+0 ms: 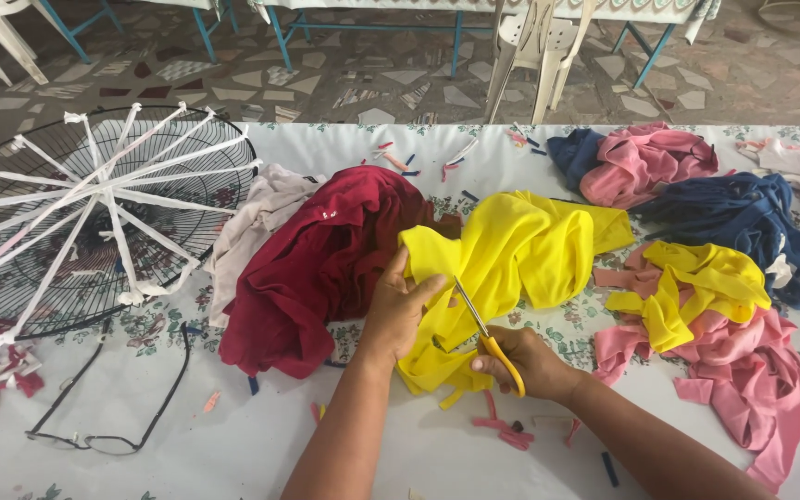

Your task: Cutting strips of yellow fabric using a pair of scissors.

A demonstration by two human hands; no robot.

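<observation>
Nearest on the surface (233, 444), orange-handled scissors (488, 338) are gripped by the right hand (525, 363), fingers closed through the handles. Yellow cloth (511, 250) is pinched by the left hand (395, 310), beside dark red cloth (317, 264). Farther left, a fan grille (94, 213) is seen.

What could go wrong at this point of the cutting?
1. The left hand pinches the yellow cloth right beside the blades of the scissors held in the right hand; a finger might get nicked.
2. The cloth is bunched in folds, so the blades may cut hidden layers.
3. The eyeglasses lie open near the left forearm and could be knocked.
</observation>
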